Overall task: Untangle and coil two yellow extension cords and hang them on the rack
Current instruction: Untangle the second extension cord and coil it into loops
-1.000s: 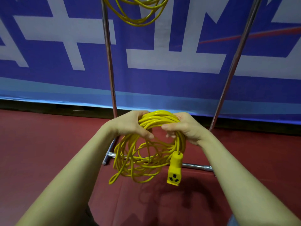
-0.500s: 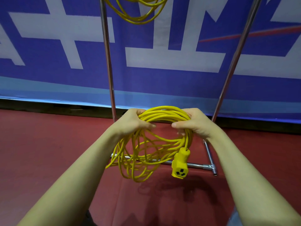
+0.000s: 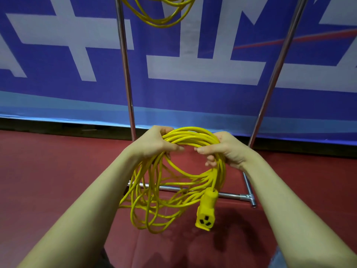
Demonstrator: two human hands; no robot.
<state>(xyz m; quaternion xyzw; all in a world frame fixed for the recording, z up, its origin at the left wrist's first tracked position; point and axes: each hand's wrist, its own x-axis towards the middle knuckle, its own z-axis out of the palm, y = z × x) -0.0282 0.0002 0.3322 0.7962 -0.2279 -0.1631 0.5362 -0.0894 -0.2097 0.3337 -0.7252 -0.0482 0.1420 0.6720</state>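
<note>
Both our hands grip one coiled cord (image 3: 173, 182) at its top, left hand (image 3: 154, 144) and right hand (image 3: 226, 149) closed around the loops, socket (image 3: 205, 213) dangling above the red floor (image 3: 48, 171). Behind stands the rack (image 3: 125, 74); a second cord (image 3: 160, 14) hangs at its top.

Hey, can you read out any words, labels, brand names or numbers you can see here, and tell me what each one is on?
None can be read.
Banner: big white shapes on blue, cropped parts of large characters, not legible as text.
Socket on the held cord: three dark slots, no readable marking.
Rack, hanging cord: no labels visible.
</note>
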